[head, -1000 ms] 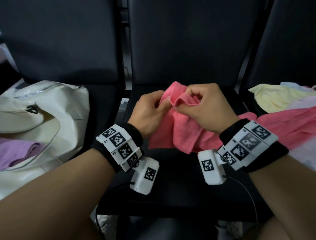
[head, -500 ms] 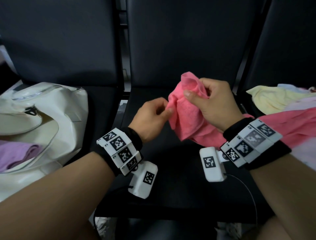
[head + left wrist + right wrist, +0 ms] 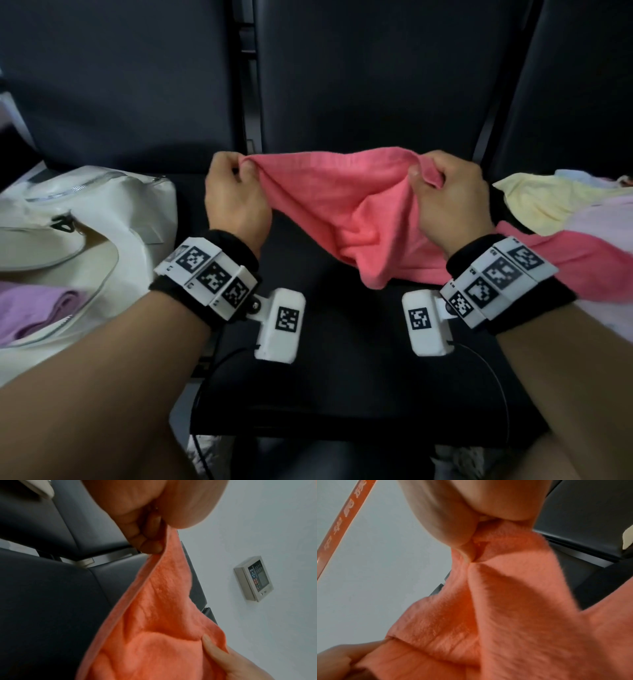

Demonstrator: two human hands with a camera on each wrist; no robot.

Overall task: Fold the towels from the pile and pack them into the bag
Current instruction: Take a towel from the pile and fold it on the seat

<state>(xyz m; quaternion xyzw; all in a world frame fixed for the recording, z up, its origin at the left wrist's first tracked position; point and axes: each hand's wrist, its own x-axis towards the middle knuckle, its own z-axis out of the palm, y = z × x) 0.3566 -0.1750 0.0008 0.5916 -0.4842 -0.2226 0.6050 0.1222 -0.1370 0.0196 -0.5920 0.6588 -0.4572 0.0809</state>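
left hand point(image 3: 236, 202) and right hand point(image 3: 448, 202) each pinching top corner of pink towel point(image 3: 342, 212), stretched between them (middle sagging toward seat point(image 3: 342, 359))

Legible text: none. Orange strip point(image 3: 346, 513) on the wall: pale characters, too blurred to read. Wall panel point(image 3: 254, 578): small coloured buttons, unreadable. Wristbands point(image 3: 209, 274): black-and-white square code markers only.
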